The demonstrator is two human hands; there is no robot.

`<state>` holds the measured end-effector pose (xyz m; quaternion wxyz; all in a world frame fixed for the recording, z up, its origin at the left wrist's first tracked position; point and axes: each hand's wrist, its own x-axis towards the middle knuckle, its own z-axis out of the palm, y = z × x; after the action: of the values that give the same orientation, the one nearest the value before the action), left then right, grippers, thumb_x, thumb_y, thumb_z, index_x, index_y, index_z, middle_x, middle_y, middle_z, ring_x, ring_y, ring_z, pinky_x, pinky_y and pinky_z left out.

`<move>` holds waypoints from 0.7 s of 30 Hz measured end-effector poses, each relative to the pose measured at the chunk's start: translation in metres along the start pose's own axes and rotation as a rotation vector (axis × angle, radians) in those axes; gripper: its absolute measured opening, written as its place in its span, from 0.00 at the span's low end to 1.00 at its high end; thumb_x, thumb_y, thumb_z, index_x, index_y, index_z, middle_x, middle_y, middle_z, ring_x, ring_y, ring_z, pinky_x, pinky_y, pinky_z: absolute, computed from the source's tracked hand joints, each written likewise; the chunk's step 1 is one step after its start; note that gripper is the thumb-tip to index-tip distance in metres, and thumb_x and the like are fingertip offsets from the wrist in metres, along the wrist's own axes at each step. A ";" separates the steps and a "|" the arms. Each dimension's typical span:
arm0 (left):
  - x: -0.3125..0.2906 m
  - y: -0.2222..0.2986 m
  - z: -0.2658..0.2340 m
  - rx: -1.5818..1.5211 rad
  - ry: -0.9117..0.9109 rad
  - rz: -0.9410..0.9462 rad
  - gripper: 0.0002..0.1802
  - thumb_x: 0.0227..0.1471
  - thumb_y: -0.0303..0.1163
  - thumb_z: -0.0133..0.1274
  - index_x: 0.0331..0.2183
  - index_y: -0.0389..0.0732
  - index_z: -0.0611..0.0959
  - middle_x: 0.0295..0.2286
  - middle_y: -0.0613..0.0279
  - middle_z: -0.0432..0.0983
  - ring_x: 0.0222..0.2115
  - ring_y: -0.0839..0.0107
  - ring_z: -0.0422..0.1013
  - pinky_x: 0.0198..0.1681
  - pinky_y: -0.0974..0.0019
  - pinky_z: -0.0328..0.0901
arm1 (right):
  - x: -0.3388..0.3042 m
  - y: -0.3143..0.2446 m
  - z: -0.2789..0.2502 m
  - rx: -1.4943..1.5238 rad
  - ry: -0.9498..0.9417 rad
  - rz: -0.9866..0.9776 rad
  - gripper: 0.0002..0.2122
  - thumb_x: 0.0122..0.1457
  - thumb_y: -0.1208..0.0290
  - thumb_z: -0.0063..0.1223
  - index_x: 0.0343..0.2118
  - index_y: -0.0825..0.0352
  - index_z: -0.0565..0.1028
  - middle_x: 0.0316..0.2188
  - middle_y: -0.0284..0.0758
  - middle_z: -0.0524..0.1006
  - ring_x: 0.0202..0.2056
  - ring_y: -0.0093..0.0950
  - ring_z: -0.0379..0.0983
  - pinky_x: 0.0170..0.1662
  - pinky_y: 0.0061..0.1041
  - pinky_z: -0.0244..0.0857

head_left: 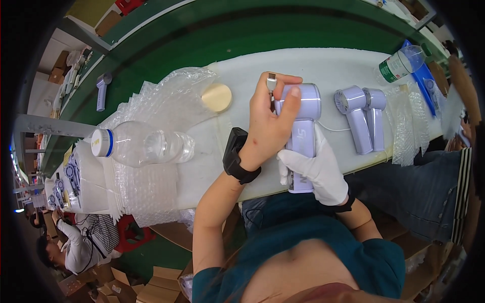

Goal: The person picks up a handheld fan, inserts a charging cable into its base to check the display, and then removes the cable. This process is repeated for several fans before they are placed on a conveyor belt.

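Note:
A lilac handheld fan (309,102) is held upright between my two hands above the white-covered table. My bare left hand (268,118) grips its round head, the thumb pressed on the front. A white cable plug (272,81) sticks up between the fingers of that same hand. Wrapped round the lower handle is my right hand (323,174), in a white glove. To the right of the held fan runs a thin white cable (334,128); where it ends is hidden. Two more lilac fans, one (356,118) partly over the other (376,116), lie to the right.
A large clear bottle (136,144) lies on bubble wrap (146,187) at the left, near a round cream-coloured disc (217,97). A green-labelled bottle (401,64) lies back right. Another fan (102,91) rests on the green surface (227,38). A person (91,237) sits far left.

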<state>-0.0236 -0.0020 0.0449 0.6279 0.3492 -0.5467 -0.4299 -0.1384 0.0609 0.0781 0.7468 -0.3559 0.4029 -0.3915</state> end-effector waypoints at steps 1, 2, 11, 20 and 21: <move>0.001 0.000 -0.001 -0.015 0.021 0.004 0.11 0.51 0.30 0.49 0.36 0.35 0.69 0.24 0.65 0.63 0.25 0.79 0.61 0.29 0.74 0.59 | 0.002 0.002 0.001 -0.021 -0.002 -0.001 0.17 0.49 0.75 0.54 0.40 0.67 0.61 0.21 0.34 0.70 0.19 0.22 0.68 0.22 0.20 0.63; 0.002 0.000 -0.002 -0.015 0.022 0.004 0.11 0.51 0.30 0.49 0.36 0.35 0.69 0.24 0.65 0.63 0.25 0.79 0.61 0.29 0.74 0.59 | 0.003 0.003 0.001 -0.042 -0.005 -0.001 0.17 0.50 0.75 0.54 0.39 0.66 0.59 0.21 0.33 0.71 0.19 0.22 0.68 0.23 0.20 0.64; 0.008 0.008 -0.012 -0.236 -0.024 -0.267 0.24 0.56 0.48 0.33 0.37 0.36 0.71 0.33 0.57 0.72 0.33 0.73 0.68 0.35 0.72 0.63 | 0.005 -0.007 0.002 0.070 -0.021 0.006 0.16 0.50 0.74 0.52 0.41 0.69 0.62 0.25 0.36 0.70 0.19 0.24 0.68 0.22 0.21 0.64; 0.007 0.007 -0.006 -0.176 -0.019 -0.268 0.27 0.58 0.47 0.24 0.33 0.36 0.72 0.40 0.52 0.72 0.37 0.70 0.68 0.43 0.69 0.61 | 0.003 -0.012 -0.003 0.183 -0.070 0.044 0.15 0.52 0.71 0.49 0.41 0.69 0.62 0.27 0.39 0.71 0.19 0.25 0.68 0.22 0.21 0.63; 0.007 0.007 -0.006 -0.174 -0.016 -0.274 0.27 0.58 0.47 0.24 0.33 0.36 0.72 0.40 0.52 0.72 0.37 0.70 0.68 0.43 0.68 0.61 | 0.003 -0.011 -0.003 0.184 -0.073 0.039 0.15 0.52 0.71 0.49 0.41 0.69 0.62 0.27 0.39 0.71 0.19 0.25 0.68 0.22 0.21 0.63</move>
<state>-0.0166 -0.0061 0.0527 0.5869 0.3613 -0.4599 -0.5600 -0.1436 0.0523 0.0853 0.7982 -0.2918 0.3445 -0.3989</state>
